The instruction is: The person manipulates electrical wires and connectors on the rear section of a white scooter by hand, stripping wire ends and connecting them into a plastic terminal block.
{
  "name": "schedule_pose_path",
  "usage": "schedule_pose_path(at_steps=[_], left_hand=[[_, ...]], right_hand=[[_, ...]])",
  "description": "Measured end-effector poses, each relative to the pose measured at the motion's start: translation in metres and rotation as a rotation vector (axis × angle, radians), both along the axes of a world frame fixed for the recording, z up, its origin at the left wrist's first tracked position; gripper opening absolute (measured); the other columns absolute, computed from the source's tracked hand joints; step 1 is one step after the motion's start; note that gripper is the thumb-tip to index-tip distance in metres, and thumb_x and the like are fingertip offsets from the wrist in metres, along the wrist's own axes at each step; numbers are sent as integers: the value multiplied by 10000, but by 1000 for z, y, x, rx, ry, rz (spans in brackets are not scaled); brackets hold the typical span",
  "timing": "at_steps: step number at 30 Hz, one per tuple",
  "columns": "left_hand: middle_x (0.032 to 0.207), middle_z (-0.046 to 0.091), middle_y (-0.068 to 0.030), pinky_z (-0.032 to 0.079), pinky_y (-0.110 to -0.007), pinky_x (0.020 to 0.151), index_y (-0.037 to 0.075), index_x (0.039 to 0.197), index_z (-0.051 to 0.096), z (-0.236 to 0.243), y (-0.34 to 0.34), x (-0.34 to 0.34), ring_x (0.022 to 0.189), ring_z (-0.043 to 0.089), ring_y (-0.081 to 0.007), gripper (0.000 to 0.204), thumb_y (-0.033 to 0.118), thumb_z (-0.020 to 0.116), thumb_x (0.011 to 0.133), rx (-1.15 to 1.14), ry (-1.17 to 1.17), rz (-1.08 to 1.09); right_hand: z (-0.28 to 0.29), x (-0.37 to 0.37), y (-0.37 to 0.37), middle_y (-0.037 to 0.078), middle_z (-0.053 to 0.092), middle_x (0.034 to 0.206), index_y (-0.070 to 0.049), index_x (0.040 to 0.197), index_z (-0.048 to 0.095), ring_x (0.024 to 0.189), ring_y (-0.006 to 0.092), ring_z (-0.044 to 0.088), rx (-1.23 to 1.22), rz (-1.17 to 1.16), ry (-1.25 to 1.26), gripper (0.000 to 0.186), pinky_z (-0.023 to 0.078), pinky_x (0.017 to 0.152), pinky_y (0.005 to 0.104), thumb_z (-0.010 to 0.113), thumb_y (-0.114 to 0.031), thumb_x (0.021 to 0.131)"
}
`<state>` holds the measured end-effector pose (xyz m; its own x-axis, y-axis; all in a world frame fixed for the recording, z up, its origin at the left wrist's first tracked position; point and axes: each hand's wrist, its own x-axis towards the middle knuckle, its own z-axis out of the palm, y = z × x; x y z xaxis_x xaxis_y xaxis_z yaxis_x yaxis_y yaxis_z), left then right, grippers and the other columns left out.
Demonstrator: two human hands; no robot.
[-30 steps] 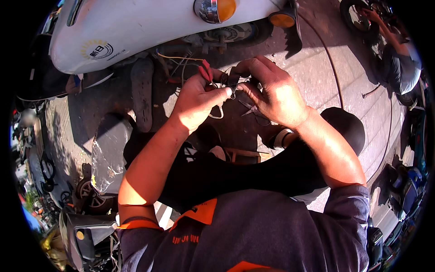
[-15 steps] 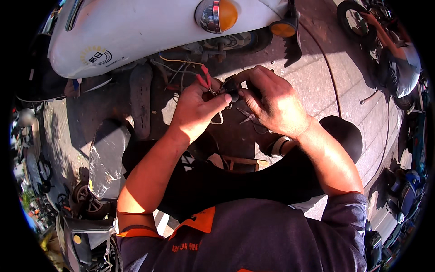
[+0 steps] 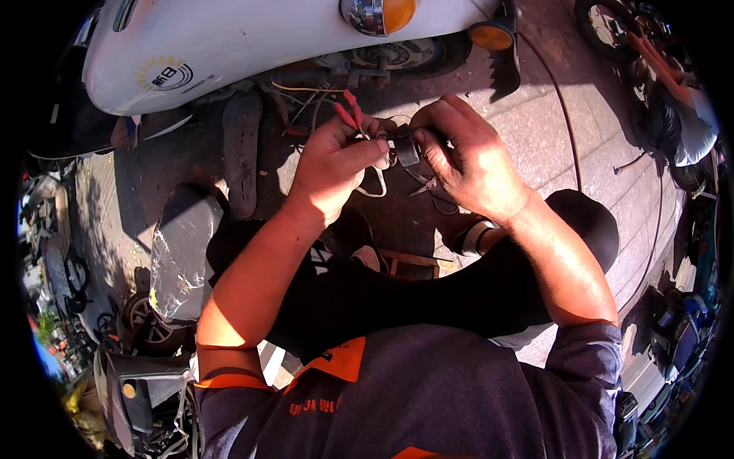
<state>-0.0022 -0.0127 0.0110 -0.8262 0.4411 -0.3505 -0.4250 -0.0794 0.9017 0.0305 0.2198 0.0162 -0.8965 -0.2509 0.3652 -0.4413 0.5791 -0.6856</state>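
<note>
Note the left hand: fingers curled, thumb pressed inward, closed around the base of a red two-pronged piece jutting toward the far side. No clear view of the contact beneath the fingers. Note the right hand: thumb and forefinger pinched on a dark piece, remaining fingers bent. Locate the dark piece between both hands, just right of the left thumb tip. Locate the pale wire loop on the near side of the left hand.

Cautions:
1. Guard against straining the pale wire loop. Probable cause: parting the hands with slack trapped under the left fingers.
2. Guard against dropping the dark piece. Probable cause: too shallow a pinch at its edge.
3. Avoid tugging the yellow wire, stretched from the left toward the red piece. Probable cause: abrupt turning of the left wrist.
4. Beware of misreading small contacts. Probable cause: harsh sun beside deep shadow.
5. Beware of striking the two-bladed tool, lying on the ground near the right hand. Probable cause: careless lowering of the fingers.
</note>
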Motion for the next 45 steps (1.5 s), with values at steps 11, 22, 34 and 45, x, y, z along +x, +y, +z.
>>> schedule_pose_path(at_steps=[11,22,34,45], left_hand=[[899,634,-6,376,-226,573,49,1102,683,-2,10,1,688,511,-51,155,198,687,1057,-43,-74,125],[880,611,-10,479,-288,669,31,1060,616,-18,15,-1,760,578,-91,165,191,619,1099,-40,100,116],[929,609,28,351,-212,594,87,1169,626,-1,8,2,733,523,-31,179,158,694,1020,63,8,19],[970,638,4,486,-256,734,83,1208,589,-30,2,-3,844,612,-74,207,79,686,1025,219,76,9]], right_hand=[[3,3,-9,155,677,1030,-41,1212,663,922,387,715,52,-21,49,271,605,764,456,746,-52,955],[2,4,-7,146,688,1034,-60,1238,662,939,389,721,79,13,22,303,605,788,460,760,-88,952],[3,5,6,60,689,1034,4,1177,669,965,152,663,-327,136,-628,284,556,866,319,720,-253,1069],[-11,15,-11,78,719,1012,-27,1187,698,956,171,660,-485,172,-665,287,545,870,345,689,-299,1099]])
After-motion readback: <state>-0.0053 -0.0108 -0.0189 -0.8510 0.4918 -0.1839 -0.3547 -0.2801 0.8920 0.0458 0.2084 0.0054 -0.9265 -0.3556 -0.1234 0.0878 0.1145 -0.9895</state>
